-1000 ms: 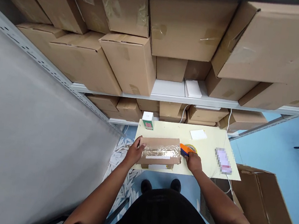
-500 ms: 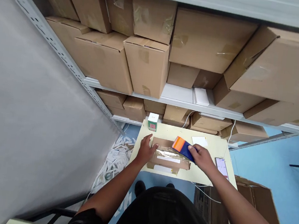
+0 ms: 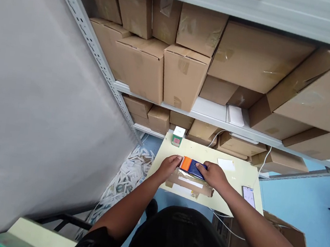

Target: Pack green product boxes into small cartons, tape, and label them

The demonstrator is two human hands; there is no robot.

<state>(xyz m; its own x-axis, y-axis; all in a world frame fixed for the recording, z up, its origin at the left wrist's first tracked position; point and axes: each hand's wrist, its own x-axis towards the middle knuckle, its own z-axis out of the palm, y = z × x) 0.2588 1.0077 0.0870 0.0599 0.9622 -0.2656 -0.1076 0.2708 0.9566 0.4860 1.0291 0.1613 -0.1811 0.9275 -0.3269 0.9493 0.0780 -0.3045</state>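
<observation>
A flat cardboard parcel [image 3: 189, 184] wrapped in clear tape lies on a pale yellow table [image 3: 236, 178]. My right hand [image 3: 213, 175] is closed on an orange and blue tape dispenser [image 3: 191, 166], which sits on the parcel's far left part. My left hand [image 3: 169, 166] rests on the parcel's left end, fingers curled against the dispenser's orange end.
A small green and white box [image 3: 178, 135] stands at the table's far edge, a white card [image 3: 226, 164] and a phone [image 3: 248, 194] lie to the right. Shelves of cardboard boxes [image 3: 183, 75] rise behind. Paper strips [image 3: 125, 174] litter the floor left; an open carton [image 3: 292, 239] sits right.
My right hand lifted the tape dispenser from the table at the parcel's right and carried it left onto the parcel's left part. My left hand stayed at the left end. The view shifted.
</observation>
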